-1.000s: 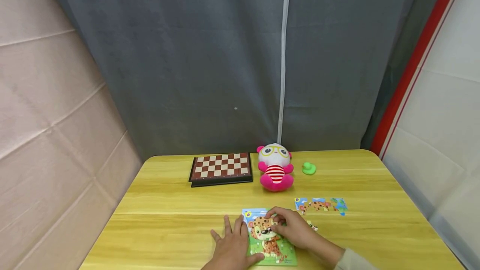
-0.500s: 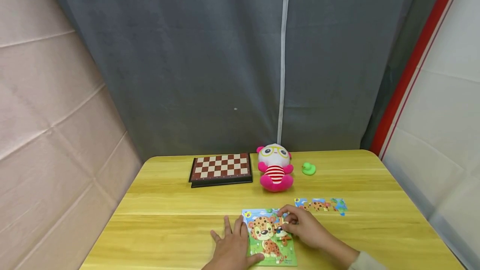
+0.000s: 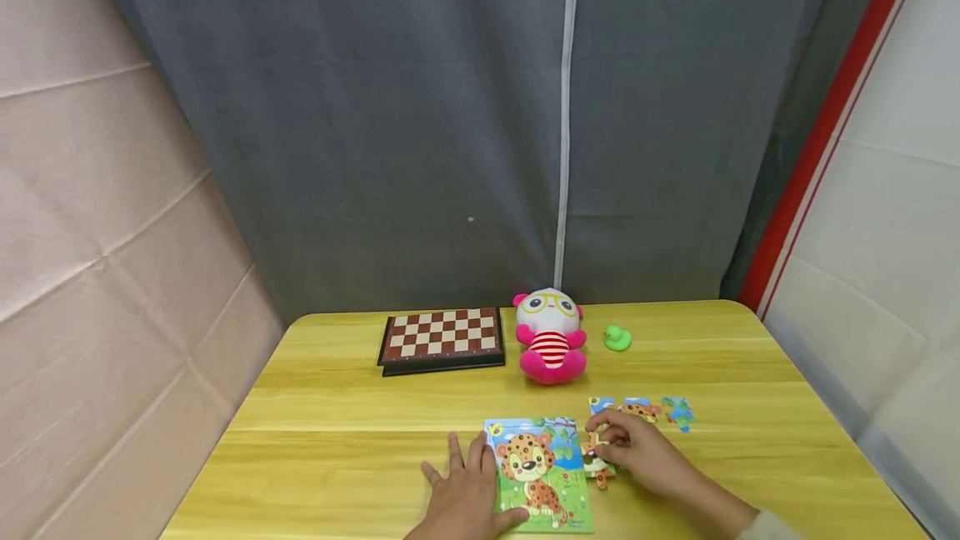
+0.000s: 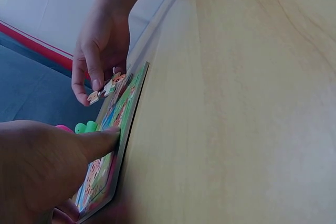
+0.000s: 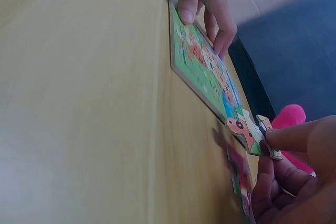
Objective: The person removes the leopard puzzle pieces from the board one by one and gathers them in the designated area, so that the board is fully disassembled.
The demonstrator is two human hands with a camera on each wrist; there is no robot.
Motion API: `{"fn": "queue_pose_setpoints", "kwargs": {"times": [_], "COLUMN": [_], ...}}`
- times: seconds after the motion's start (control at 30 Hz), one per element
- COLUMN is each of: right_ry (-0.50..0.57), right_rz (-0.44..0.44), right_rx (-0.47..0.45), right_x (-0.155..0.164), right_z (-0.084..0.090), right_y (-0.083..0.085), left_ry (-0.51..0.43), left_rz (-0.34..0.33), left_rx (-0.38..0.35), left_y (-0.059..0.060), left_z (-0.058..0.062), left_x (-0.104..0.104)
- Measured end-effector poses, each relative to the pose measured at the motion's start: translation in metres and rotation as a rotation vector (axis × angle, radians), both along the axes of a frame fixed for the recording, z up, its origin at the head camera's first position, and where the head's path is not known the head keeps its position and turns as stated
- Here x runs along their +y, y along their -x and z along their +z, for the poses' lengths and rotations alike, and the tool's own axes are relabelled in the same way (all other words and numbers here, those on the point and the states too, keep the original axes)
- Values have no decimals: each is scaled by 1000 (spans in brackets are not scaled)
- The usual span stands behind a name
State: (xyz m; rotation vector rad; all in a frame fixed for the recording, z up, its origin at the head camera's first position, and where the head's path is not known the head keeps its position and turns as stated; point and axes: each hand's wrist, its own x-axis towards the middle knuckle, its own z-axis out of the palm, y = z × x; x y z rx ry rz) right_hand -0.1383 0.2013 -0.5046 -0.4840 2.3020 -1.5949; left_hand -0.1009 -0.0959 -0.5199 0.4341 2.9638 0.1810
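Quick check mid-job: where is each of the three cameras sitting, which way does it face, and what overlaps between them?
Head: worn on the head, looks forward and down over the table; both hands show, the left hand on the puzzle board, the right hand pinching a puzzle piece.
Left wrist: low at the table, looks along the board's edge toward the right hand; its own fingers fill the foreground.
Right wrist: low, looks back across the board to the left hand; its fingertips hold the piece.
Shared: both wrist views show board and piece.
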Motion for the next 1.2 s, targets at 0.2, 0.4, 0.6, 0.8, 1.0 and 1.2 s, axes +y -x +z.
{"fn": "queue_pose_setpoints", "kwargs": {"times": [0.2,0.4,0.6,0.8,1.0,1.2], "right_ry": [-23,-50,-93,-219,-258,-240], "right_rz": [-20,-54,-86,-145,-168,-152], "right_rx": [39,40,51,117,127,129], "right_x": [20,39,56,67,69,70], "right_z": [-3,-1,-1,-5,-8,-11], "right_y": [0,-1,-3,-4,-5,-6], "left_ry": [8,15,11,10,10,6], "left_rz": [-5,-9,-11,-9,-4,-1], "left_rx": [-7,-1,4,0,-5,-11], "left_y": [0,0,0,0,0,1], "left_z": [0,-1,-2,-2,-1,-2], "left_x": [0,0,-1,-1,0,0]}}
